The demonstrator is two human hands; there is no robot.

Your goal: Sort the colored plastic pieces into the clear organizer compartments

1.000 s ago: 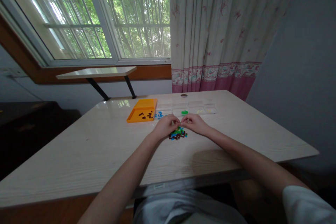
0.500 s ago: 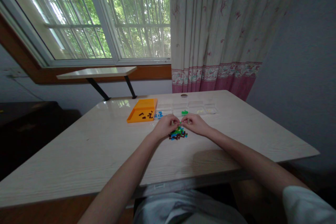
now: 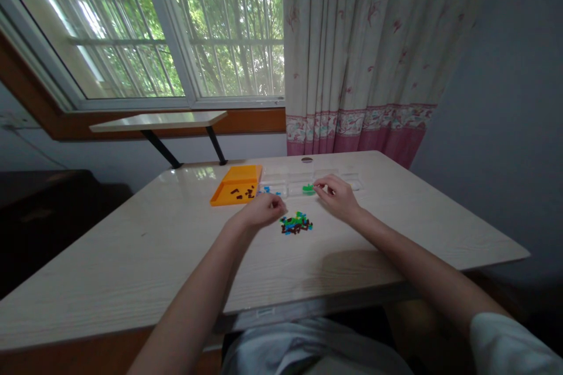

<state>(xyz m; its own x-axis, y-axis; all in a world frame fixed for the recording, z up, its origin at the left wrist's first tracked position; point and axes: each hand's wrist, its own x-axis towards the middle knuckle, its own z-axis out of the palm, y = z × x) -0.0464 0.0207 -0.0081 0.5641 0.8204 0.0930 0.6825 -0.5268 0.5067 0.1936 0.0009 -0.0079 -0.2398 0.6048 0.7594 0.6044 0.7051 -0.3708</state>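
Nearest, well toward the wearer from the pile and off to its right: a pale sleeve (image 3: 505,337). Next, all around the pile: the light wood-grained table (image 3: 109,269). On it, a loose, low pile of small pieces (image 3: 296,224), mixed green, blue and dark brown, touched by neither hand. Just beyond the pile, to its left: the left hand (image 3: 264,211), fingers curled in, fingertips close together; too small to tell whether gripping a piece. Beyond the pile, to its right: the right hand (image 3: 338,196), thumb and fingertips drawn together beside the green pieces (image 3: 307,190); again impossible to tell whether holding one. Behind the pile, from its left to its right: a row of clear compartments (image 3: 294,187), partly hidden by the hands, with those green pieces inside and, farther left, blue pieces (image 3: 266,190). Beyond the pile, farther left: an orange case (image 3: 244,173), lying open, with dark brown pieces (image 3: 240,197) scattered in its nearer half. Well beyond the pile, leftward: a small shelf (image 3: 158,122) on black legs. Farthest beyond the pile: a barred window (image 3: 229,41) leftward, a flowered curtain (image 3: 352,58) rightward.
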